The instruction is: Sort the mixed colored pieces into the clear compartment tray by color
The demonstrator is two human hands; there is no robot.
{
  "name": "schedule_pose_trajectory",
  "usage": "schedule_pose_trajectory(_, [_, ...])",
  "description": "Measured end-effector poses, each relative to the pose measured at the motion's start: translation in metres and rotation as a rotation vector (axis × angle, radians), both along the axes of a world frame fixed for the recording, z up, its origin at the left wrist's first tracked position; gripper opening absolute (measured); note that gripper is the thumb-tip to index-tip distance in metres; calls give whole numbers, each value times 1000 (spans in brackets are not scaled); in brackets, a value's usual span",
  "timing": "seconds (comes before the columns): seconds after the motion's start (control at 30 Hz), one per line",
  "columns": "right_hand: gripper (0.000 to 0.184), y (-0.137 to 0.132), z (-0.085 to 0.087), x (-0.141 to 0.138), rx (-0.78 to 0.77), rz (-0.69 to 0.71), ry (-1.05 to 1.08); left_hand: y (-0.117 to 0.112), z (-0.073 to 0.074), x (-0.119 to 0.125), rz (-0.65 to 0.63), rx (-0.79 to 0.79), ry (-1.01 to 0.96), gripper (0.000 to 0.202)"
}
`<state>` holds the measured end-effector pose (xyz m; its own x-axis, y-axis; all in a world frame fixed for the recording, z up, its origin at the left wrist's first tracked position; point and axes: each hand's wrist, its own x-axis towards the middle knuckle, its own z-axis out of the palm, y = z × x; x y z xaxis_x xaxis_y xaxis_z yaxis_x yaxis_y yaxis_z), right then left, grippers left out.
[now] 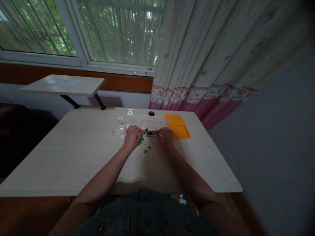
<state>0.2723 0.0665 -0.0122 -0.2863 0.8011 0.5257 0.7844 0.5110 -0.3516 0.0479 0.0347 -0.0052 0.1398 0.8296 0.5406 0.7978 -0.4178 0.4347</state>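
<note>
My left hand (132, 137) is over the middle of the table, its fingertips pinched together beside a small heap of dark brown bits (150, 133). From the other side my right hand (166, 137) reaches the same heap, thumb and finger closed at its right edge. What either pinch holds is too small to make out. Green and blue bits (140, 141) lie just under the left hand, partly hidden by it. Nearer to me are a few loose green bits (145, 151) and a small brown bit (149, 147).
Clear plastic trays (119, 130) stand behind my hands. An orange tray or folder (180, 127) lies to the right of them. A round hole (151, 113) is in the back of the table (81, 154). A raised shelf (81, 82) stands at back left, before the window; a curtain (192, 65) hangs behind.
</note>
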Motion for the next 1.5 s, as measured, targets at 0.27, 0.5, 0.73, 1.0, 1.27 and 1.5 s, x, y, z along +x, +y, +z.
schedule_pose_trajectory(0.27, [18, -5, -2, -9, 77, -72, 17, 3, -2, 3, 78, 25, 20, 17])
schedule_pose_trajectory(0.5, [20, -7, 0, -11, 37, -91, 29, 4, -1, 4, 94, 13, 21, 17])
schedule_pose_trajectory(0.73, [23, -7, -2, -9, 10, -91, 1, 4, 0, 3, 94, 28, 10, 20])
schedule_pose_trajectory(1.0, [19, -6, -4, -8, 88, -58, 55, 3, 1, 4, 99, 43, 12, 21])
schedule_pose_trajectory(1.27, [19, -5, 12, -1, 3, 99, -3, 4, 1, -5, -188, -8, 95, 19])
schedule_pose_trajectory(1.5, [8, -10, 21, 6, -167, 433, -183, -2, 7, -7, -452, -113, 203, 18])
